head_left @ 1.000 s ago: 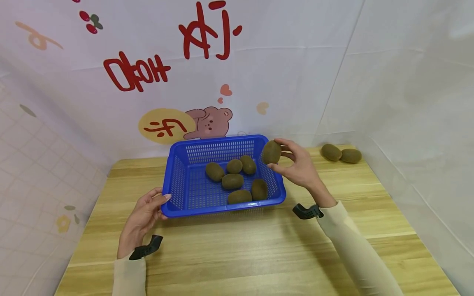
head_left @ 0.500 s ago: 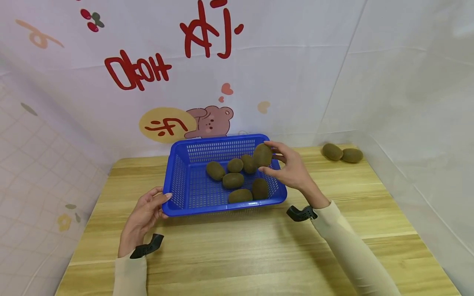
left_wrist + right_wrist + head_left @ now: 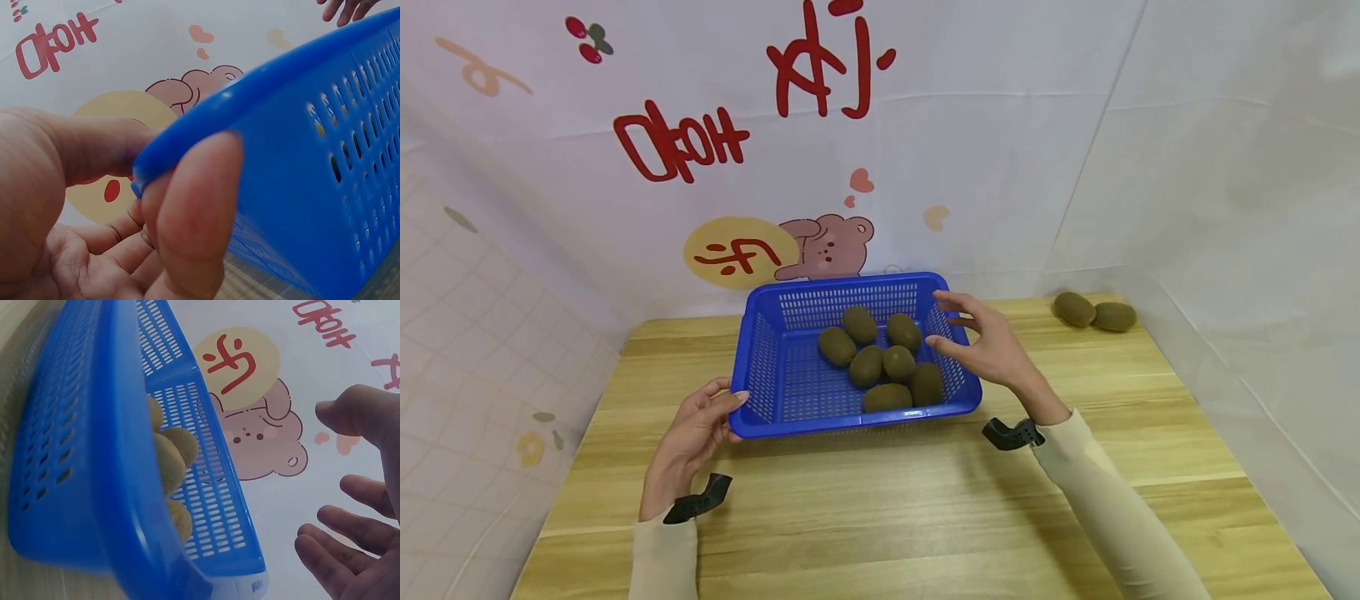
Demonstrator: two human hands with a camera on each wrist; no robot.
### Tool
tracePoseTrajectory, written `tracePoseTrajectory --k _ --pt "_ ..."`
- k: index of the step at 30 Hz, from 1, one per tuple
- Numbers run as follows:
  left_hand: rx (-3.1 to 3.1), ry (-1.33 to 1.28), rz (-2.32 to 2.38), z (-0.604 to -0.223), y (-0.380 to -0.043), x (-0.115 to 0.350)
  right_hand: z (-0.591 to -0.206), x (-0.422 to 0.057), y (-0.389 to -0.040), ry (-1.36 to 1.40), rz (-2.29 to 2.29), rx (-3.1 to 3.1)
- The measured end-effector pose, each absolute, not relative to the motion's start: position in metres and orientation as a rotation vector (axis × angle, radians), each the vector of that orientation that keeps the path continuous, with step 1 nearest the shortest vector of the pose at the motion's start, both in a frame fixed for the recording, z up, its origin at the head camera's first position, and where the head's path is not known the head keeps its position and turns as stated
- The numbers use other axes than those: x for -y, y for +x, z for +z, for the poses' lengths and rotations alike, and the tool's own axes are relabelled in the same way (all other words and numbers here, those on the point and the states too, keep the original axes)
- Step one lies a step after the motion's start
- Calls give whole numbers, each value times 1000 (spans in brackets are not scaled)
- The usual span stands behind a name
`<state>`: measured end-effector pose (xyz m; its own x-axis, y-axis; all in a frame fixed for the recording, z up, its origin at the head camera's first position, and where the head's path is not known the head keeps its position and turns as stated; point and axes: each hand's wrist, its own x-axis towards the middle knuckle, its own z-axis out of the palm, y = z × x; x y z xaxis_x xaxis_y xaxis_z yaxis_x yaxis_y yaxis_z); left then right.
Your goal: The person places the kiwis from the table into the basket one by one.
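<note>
A blue plastic basket (image 3: 857,421) sits on the wooden table, tilted in my view, with several brown kiwis (image 3: 887,397) inside, mostly toward its right half. My left hand (image 3: 698,425) grips the basket's front left corner, its thumb over the rim; the left wrist view shows the rim (image 3: 206,125) pinched between thumb and fingers. Over the basket's right side is my right hand (image 3: 988,343), thumb and fingers spread apart with nothing between them. In the right wrist view the same hand (image 3: 359,506) appears beyond the rim, apart from the kiwis (image 3: 169,462).
Two more kiwis (image 3: 1093,313) lie touching each other at the table's back right, near the wall. White printed sheeting (image 3: 1000,167) stands behind and on both sides of the wooden table (image 3: 880,517).
My right hand has moved a little left over the basket and let go of a kiwi, which dropped among the others. Some kiwis in the basket have shifted. My left hand keeps its grip.
</note>
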<state>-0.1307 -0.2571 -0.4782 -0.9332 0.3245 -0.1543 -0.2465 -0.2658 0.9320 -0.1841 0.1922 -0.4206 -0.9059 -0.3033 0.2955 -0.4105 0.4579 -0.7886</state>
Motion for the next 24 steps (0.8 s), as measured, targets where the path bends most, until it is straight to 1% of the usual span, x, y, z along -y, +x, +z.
tracePoseTrajectory --k 11,24 --pt "-1650 104 2237 -478 -130 258 -423 -204 -186 616 1176 2664" --pt "-1651 84 2229 -477 -131 257 -424 -234 -195 476 1115 2665"
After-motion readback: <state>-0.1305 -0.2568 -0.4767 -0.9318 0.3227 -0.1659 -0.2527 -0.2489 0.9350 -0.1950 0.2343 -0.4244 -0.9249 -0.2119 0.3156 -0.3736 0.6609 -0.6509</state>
